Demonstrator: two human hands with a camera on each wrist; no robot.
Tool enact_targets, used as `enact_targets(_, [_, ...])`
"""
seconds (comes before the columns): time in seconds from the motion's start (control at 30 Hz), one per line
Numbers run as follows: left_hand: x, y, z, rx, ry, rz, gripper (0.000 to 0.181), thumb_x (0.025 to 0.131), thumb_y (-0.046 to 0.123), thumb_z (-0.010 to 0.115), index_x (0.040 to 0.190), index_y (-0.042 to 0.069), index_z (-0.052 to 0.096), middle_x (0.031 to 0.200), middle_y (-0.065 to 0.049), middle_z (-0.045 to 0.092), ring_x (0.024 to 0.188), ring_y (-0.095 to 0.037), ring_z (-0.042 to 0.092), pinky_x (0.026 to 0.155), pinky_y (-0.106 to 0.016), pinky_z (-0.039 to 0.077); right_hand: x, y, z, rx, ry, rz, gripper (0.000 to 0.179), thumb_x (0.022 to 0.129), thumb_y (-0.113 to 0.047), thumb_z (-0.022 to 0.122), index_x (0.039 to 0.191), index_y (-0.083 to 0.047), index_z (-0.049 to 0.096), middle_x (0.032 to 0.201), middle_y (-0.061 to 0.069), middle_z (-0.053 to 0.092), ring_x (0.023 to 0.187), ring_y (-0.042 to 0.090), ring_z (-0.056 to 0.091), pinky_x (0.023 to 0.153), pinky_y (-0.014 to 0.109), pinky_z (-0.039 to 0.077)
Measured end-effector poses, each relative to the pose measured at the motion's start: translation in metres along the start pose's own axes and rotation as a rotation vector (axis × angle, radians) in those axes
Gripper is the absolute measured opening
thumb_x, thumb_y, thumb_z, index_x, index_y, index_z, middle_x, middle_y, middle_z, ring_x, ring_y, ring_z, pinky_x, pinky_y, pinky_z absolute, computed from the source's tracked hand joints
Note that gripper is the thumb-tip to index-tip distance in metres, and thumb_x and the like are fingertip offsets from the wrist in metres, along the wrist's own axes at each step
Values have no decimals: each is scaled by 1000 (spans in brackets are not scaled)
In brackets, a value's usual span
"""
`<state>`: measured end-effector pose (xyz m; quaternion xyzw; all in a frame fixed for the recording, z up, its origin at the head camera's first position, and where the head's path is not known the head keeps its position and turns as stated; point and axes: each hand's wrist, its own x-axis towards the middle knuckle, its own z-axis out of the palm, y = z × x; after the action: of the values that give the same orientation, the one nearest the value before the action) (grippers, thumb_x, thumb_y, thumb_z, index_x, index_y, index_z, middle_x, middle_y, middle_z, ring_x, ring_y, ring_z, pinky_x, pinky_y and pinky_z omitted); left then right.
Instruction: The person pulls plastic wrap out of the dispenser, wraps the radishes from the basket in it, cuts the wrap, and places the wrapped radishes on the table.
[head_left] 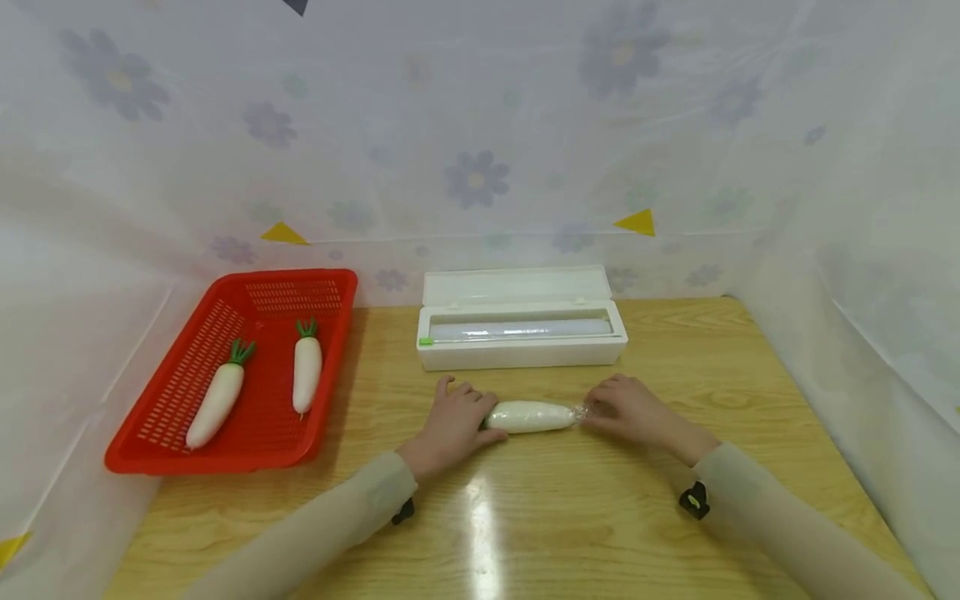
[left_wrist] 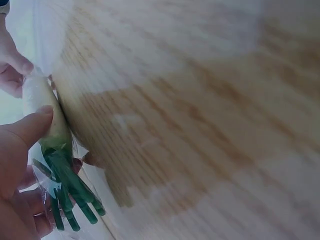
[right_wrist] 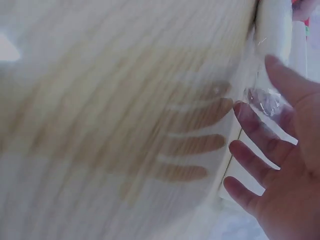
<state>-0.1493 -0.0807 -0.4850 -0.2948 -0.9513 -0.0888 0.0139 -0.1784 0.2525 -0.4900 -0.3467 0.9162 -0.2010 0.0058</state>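
Observation:
A white radish (head_left: 531, 416) with a green leafy top (left_wrist: 70, 185) lies on the table, wrapped in clear plastic film. My left hand (head_left: 455, 422) holds its leafy end, thumb on top and fingers around the far side and under the leaves. At the opposite end the film is bunched into a crinkled tail (right_wrist: 266, 102). Beside that tail is my right hand (head_left: 628, 410); the right wrist view has its fingers spread and fairly straight, thumb apart. Whether the fingertips touch the film is unclear.
Behind the hands stands a white film box (head_left: 517, 357), lid raised, with a film roll (head_left: 517, 329) inside. A red basket (head_left: 217, 462) at the left holds two bare radishes, one on the left (head_left: 216, 406) and one on the right (head_left: 306, 373). Patterned sheeting encloses the table.

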Motion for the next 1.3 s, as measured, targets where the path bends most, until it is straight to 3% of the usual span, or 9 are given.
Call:
enact_targets(0.1, [0, 0, -2, 23, -3, 8, 53, 94, 58, 70, 125, 15, 69, 114, -4, 75, 110, -24, 63, 117, -60, 26, -1, 0, -2, 105, -4, 43, 6, 97, -23, 75, 93, -20, 74, 90, -11, 70, 88, 16, 60, 80, 42, 49])
enact_targets(0.33, [2, 7, -9, 173, -12, 69, 42, 92, 57, 72, 101, 15, 71, 101, -1, 76, 104, -22, 64, 122, -54, 26, 1, -6, -9, 281, -45, 198, 14, 101, -20, 70, 90, -17, 77, 81, -11, 72, 75, 4, 58, 73, 29, 49])
enact_targets(0.6, [7, 14, -13, 270, -83, 74, 44, 95, 55, 70, 108, 13, 76, 109, 0, 76, 111, -20, 62, 125, -47, 23, 11, -34, -21, 294, -78, 289, 15, 99, -18, 70, 87, -11, 77, 74, -7, 68, 62, 7, 53, 59, 28, 45])
enact_targets(0.9, [10, 20, -15, 283, -79, 89, 45, 96, 55, 69, 107, 13, 77, 111, 0, 76, 109, -20, 62, 125, -46, 24, 18, -46, -20, 463, -72, 451, 26, 103, -18, 58, 87, -7, 76, 80, 3, 73, 64, 13, 53, 58, 29, 43])
enact_targets(1.0, [11, 19, -15, 267, -82, 76, 44, 95, 56, 70, 106, 13, 77, 111, 0, 76, 110, -19, 62, 124, -47, 25, 18, -42, -20, 567, -77, 458, 28, 103, -11, 52, 99, -1, 77, 92, 11, 78, 73, 19, 57, 59, 28, 43])
enact_targets(1.1, [11, 17, -14, 260, -83, 69, 44, 94, 57, 71, 102, 14, 77, 107, 0, 76, 110, -19, 63, 124, -47, 26, 18, -39, -18, 605, -95, 408, 24, 103, -4, 52, 109, 4, 74, 100, 13, 78, 85, 22, 62, 63, 28, 45])
enact_targets(1.3, [11, 15, -12, 245, -75, 73, 43, 93, 57, 72, 97, 14, 76, 104, 0, 77, 109, -20, 64, 123, -49, 27, 18, -39, -11, 579, -88, 347, 15, 101, -8, 63, 113, 1, 64, 91, 9, 73, 81, 22, 64, 64, 29, 50])
